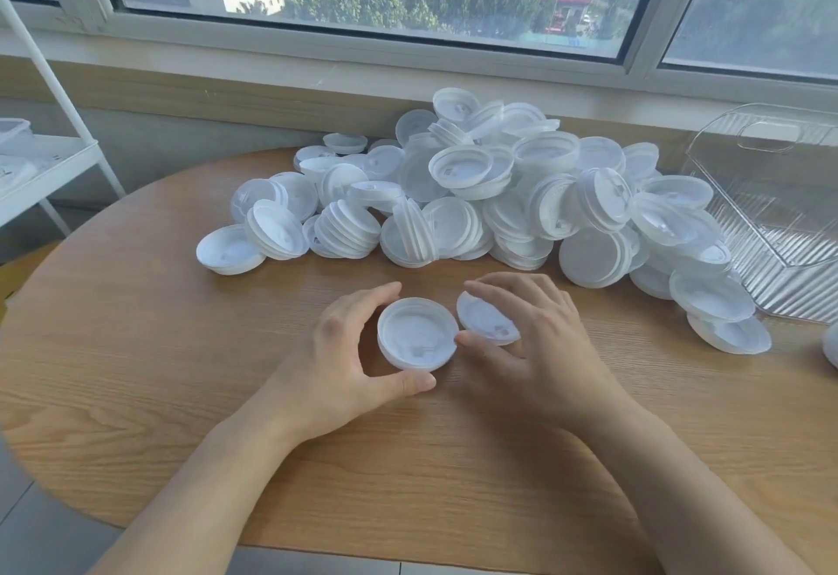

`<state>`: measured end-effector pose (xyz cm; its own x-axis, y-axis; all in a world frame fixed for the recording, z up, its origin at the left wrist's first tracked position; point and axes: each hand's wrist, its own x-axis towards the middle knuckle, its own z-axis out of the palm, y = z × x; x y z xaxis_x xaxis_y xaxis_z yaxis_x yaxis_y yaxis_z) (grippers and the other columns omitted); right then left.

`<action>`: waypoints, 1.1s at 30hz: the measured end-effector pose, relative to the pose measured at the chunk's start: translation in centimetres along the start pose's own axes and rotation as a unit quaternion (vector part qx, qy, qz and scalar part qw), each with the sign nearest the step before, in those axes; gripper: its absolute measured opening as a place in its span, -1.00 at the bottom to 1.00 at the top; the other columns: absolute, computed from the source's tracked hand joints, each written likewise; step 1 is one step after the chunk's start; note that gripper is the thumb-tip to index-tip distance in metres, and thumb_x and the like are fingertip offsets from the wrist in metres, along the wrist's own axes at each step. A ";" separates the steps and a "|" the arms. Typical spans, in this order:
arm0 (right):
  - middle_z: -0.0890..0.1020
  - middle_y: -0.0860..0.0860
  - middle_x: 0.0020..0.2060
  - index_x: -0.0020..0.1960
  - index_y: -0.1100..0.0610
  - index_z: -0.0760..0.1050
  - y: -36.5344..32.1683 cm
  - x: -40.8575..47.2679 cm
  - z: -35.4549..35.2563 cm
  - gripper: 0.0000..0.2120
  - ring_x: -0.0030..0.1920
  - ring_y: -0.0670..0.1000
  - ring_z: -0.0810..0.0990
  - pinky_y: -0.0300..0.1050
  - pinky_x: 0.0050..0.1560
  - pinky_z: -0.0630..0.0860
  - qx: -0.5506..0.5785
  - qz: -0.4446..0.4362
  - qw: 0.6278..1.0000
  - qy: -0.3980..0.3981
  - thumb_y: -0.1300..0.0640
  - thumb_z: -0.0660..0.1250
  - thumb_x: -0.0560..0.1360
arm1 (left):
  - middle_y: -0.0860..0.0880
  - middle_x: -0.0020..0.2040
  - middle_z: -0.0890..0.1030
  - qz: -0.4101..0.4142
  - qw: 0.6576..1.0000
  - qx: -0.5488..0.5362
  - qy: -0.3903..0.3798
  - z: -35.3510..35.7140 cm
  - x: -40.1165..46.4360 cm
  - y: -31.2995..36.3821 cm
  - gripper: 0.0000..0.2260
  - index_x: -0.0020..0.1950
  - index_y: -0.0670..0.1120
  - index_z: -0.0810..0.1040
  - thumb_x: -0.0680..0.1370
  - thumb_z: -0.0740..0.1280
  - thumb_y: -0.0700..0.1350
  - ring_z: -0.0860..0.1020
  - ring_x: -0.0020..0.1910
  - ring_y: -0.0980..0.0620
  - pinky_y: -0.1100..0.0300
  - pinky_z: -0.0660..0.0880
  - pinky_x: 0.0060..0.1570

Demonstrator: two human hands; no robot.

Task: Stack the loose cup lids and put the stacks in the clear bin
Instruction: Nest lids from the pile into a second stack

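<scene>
Two lids are in play at the centre of the frame: your left hand [349, 348] curls thumb and fingers round a short stack of lids [417, 335] resting on the worktop [136, 348], and your right hand [535, 339] pinches a single tilted lid [487, 318] just beside it. You look to be at the stacking step, very early on, since the loose pile [476, 193] fills the upper middle of the frame. Next, level the tilted lid and seat it rim to rim on the stack. Open wood lies below and left of your hands. The clear bin [771, 212] sits at the right edge, against the pile, so carry stacks over the lids crowding its foot.
</scene>
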<state>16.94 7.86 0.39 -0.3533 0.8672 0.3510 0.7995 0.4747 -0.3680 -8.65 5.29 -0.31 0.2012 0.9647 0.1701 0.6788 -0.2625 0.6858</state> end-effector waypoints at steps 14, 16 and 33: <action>0.68 -0.21 -0.07 0.00 0.00 0.75 1.1 -1.2 -0.7 -0.91 -0.01 0.01 0.57 0.08 0.06 0.50 0.009 -0.045 0.983 0.177 0.01 0.50 0.56 | 0.28 0.43 0.42 0.004 1.000 0.020 0.015 0.4 0.1 0.1 -0.15 0.58 0.15 0.38 0.36 0.60 0.28 0.32 0.43 0.34 0.47 0.16 0.34; 0.68 -0.21 -0.05 0.04 -0.01 0.75 0.1 -1.0 -0.5 -0.88 0.00 0.00 0.57 0.08 0.04 0.49 0.022 -0.074 0.981 0.179 0.00 0.46 0.58 | 0.28 0.41 0.44 0.005 1.000 0.017 0.020 0.4 0.1 0.2 -0.16 0.56 0.14 0.40 0.34 0.62 0.27 0.34 0.41 0.33 0.45 0.20 0.36; 0.60 -0.23 0.16 0.25 -0.08 0.67 -1.5 -1.0 1.7 -0.74 0.09 -0.07 0.51 0.01 0.08 0.46 0.007 -0.143 0.989 0.045 -0.10 0.29 0.67 | 0.27 0.43 0.47 -0.006 1.000 -0.011 0.027 0.3 0.1 0.2 -0.07 0.59 0.17 0.35 0.29 0.64 0.29 0.39 0.40 0.31 0.19 0.36 0.45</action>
<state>15.25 6.53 -0.85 -0.5194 0.6801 0.5174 0.6653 0.7018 -0.2547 -8.29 5.35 -0.39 0.1548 0.9676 0.1993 0.6650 -0.2512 0.7033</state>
